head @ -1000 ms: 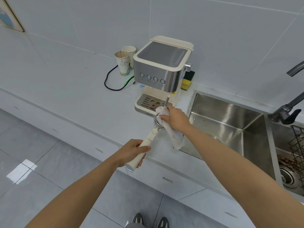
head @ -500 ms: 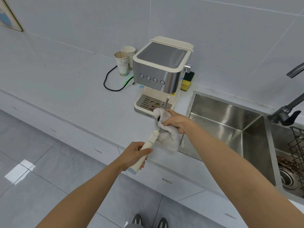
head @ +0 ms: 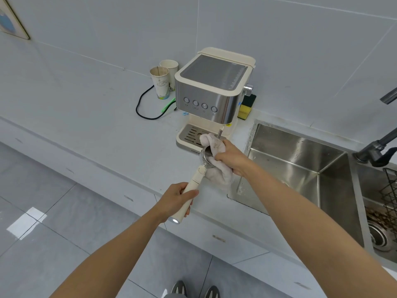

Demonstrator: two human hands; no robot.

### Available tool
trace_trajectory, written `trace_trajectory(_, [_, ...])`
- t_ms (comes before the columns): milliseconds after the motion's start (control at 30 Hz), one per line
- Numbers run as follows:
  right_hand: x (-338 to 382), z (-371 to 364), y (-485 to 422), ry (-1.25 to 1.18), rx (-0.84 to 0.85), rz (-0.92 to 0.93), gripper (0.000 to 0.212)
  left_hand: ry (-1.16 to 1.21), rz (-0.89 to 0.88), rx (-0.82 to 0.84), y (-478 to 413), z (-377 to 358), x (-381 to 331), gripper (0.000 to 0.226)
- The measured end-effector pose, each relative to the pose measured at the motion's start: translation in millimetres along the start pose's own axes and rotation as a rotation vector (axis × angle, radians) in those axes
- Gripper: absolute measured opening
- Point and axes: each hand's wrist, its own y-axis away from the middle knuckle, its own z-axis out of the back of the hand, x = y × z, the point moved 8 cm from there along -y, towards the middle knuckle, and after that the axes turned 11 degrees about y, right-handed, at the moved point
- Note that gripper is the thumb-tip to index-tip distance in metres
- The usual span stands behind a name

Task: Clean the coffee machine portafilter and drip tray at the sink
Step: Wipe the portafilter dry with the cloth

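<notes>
A portafilter [head: 194, 186] with a cream handle and a metal basket is held over the counter edge, in front of the coffee machine [head: 212, 91]. My left hand [head: 175, 200] grips the handle near its end. My right hand [head: 232, 157] grips a white cloth [head: 217, 166] that is stuffed into the basket and hangs below it. The basket is mostly hidden by the cloth. The drip tray [head: 190, 134] sits in the base of the machine, with the steam wand just above it.
A steel sink [head: 296, 168] lies to the right, with a dark faucet [head: 376, 151] and a second basin holding a wire basket [head: 390, 190]. Two paper cups [head: 162, 79], a black cable [head: 142, 104] and a yellow sponge [head: 246, 108] stand around the machine.
My right hand has turned the cloth inside the basket and shifted it slightly. The portafilter has tilted a little. My left hand keeps its grip on the handle.
</notes>
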Motion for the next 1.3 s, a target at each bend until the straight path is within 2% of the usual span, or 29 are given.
trace_trajectory(67, [-12,-2,-2,-0.307,0.112,-0.055,0.036,0.041,0.003,-0.004,1,3,-3,0.014])
trace_trajectory(133, [-22,0,-2,-0.594,0.151,-0.080,0.036,0.085,0.000,-0.005,1,3,-8,0.013])
trace_trajectory(200, [-27,0,0,-0.812,0.211,-0.043,0.037,0.151,-0.010,-0.012,0,2,-13,0.014])
trace_trajectory(267, [-31,-6,5,-0.948,0.264,0.005,0.049,0.213,-0.027,-0.015,-3,-1,-20,0.017])
trace_trajectory(333, [-29,-19,13,-0.977,0.348,0.037,0.060,0.245,-0.045,-0.014,-6,-6,-29,0.017])
trace_trajectory(433, [-11,-41,25,-0.972,0.482,0.108,0.060,0.192,-0.073,-0.024,-13,-10,-40,0.020])
trace_trajectory(500, [-3,-48,26,-0.941,0.489,0.110,0.067,0.159,-0.074,-0.012,-16,-12,-43,0.020])
trace_trajectory(600, [-2,-53,22,-0.860,0.404,0.059,0.044,0.111,-0.070,0.043,-18,-20,-47,0.021])
trace_trajectory(700, [-9,-57,15,-0.873,0.287,-0.073,0.022,0.073,-0.056,0.070,-19,-28,-49,0.021])
trace_trajectory(833, [-19,-60,6,-0.856,0.114,-0.195,0.017,-0.024,-0.010,0.088,-18,-31,-48,0.024])
trace_trajectory(933, [-23,-65,4,-0.925,0.059,-0.242,0.021,-0.115,0.023,-0.067,-18,-19,-47,0.031])
trace_trajectory(1033, [-31,-60,-1,-1.014,-0.020,-0.272,0.019,0.043,-0.037,-0.293,-11,2,-45,0.027])
trace_trajectory(1167, [-33,-64,1,-1.044,-0.032,-0.303,0.020,0.120,-0.149,-0.405,-4,0,-42,0.014])
trace_trajectory(1233, [-31,-71,4,-1.057,-0.016,-0.300,0.027,0.150,-0.206,-0.501,-2,2,-43,0.015])
trace_trajectory(1300, [-31,-75,6,-1.055,-0.011,-0.298,0.040,0.184,-0.217,-0.568,-1,9,-41,0.028])
